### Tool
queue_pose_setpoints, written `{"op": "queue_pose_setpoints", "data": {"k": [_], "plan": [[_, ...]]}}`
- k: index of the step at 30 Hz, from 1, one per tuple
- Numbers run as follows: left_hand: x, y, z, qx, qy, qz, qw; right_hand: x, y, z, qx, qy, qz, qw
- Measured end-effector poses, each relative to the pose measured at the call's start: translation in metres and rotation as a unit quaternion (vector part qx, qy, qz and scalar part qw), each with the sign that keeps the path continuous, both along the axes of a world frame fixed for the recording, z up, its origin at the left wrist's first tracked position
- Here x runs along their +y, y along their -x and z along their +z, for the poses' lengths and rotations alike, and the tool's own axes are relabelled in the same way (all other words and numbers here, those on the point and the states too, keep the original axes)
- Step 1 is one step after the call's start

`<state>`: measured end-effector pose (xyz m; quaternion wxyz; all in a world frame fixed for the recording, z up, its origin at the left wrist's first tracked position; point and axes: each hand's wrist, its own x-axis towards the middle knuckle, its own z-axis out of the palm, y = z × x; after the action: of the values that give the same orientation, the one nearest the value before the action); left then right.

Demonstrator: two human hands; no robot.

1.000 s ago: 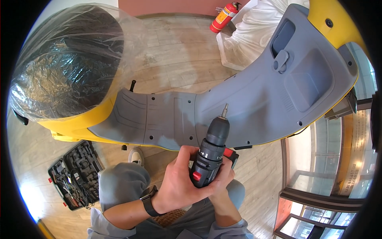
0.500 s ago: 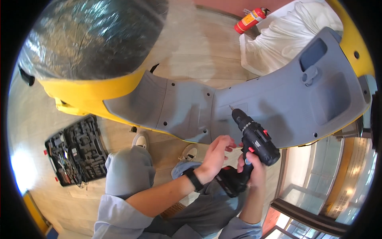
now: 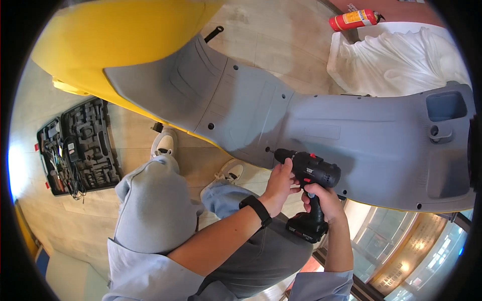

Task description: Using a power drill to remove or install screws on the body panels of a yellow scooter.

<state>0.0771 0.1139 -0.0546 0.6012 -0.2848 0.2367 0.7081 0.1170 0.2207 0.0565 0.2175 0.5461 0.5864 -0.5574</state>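
Observation:
My right hand is wrapped around the handle of a black cordless drill with red switches, its battery at the bottom. With fingers curled under the front of the drill near the chuck, my left hand steadies it. The drill lies almost level and points left. Its thin bit ends at a dark screw hole near the close edge of a grey scooter floor panel; I cannot tell whether the tip is inside. Another dark hole sits farther left on that panel.
Yellow scooter bodywork rises at the upper left. An open black tool case lies on the floor at left. A red fire extinguisher and a white draped cloth are at the far right. My shoes stand beside the scooter.
The drill has swung from pointing up and away to pointing left, its bit now at the near screw hole. My left hand has closed on its front. The view has shifted too.

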Motion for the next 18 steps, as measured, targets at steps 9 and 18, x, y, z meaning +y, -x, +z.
{"op": "queue_pose_setpoints", "data": {"k": [9,18], "plan": [[-0.003,0.008,-0.011,-0.031,0.004,0.007,0.999,-0.002,0.022,-0.009,-0.03,0.0,0.048,0.998],[0.002,0.007,-0.015,-0.029,-0.001,0.002,1.0,0.001,0.022,-0.012,-0.038,-0.011,0.046,0.998]]}}
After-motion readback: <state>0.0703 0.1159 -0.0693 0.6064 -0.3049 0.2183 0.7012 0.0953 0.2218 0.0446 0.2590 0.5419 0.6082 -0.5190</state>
